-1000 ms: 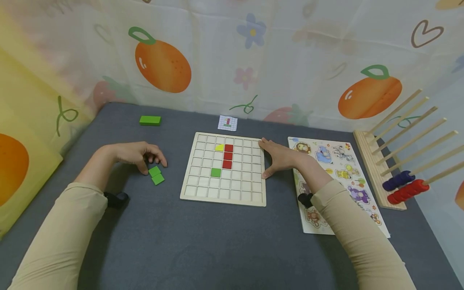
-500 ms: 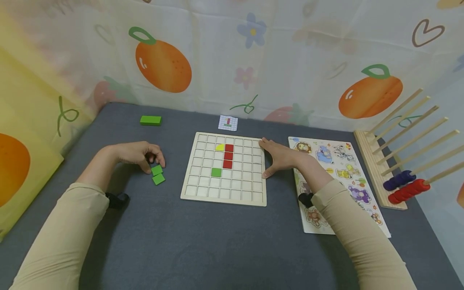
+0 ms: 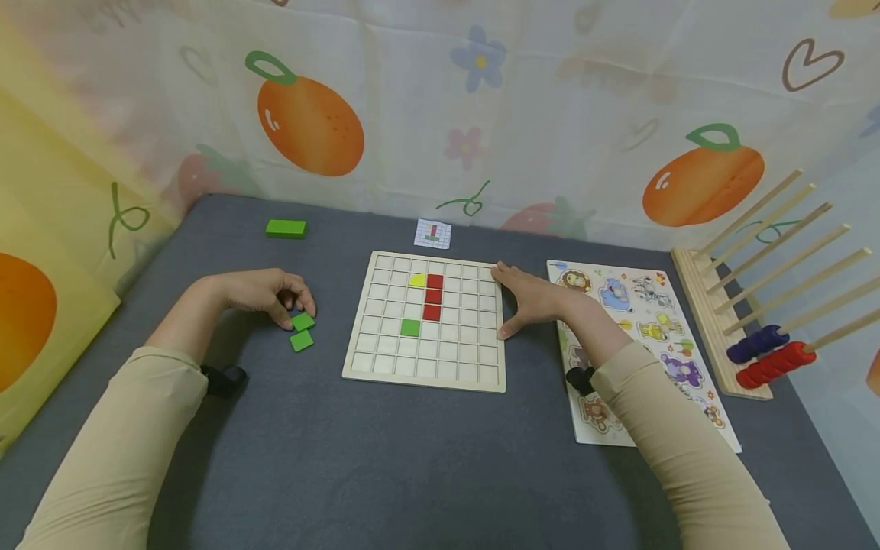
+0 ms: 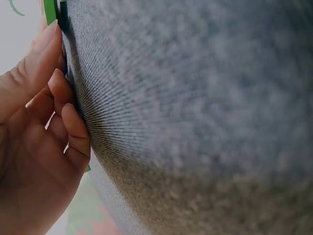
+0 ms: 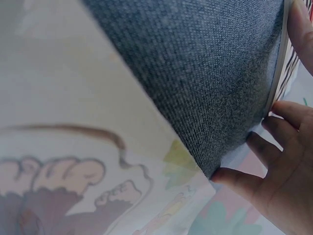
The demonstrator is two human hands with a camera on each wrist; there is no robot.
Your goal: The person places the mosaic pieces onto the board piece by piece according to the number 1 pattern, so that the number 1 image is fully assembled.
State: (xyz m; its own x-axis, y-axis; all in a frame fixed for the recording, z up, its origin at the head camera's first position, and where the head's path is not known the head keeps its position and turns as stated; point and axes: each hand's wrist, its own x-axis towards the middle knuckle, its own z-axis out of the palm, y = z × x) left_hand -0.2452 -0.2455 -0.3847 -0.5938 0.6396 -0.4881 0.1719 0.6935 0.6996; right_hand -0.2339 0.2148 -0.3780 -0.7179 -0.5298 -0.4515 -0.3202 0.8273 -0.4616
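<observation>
My left hand (image 3: 264, 292) pinches a small green square tile (image 3: 302, 321) between thumb and index finger, low over the grey table. In the left wrist view the thumb tip lies against a green edge (image 4: 50, 11). A second green tile (image 3: 301, 341) lies just below, right beside the first. To the right is a wooden grid board (image 3: 426, 350) bearing three red tiles (image 3: 434, 296) in a column, a yellow tile (image 3: 417, 279) and a green tile (image 3: 410, 327). My right hand (image 3: 532, 299) rests at the board's right edge, thumb and fingers spread.
A small printed pattern card (image 3: 432, 234) lies behind the board. Farther left stands a green block (image 3: 286, 228). Under my right forearm is an animal puzzle board (image 3: 632, 276), with a wooden peg stand (image 3: 718, 328) holding red and blue beads (image 3: 773, 364) beyond it.
My left thumb and fingers have turned the upper green tile and shifted it slightly right. The right hand and grid board stay put.
</observation>
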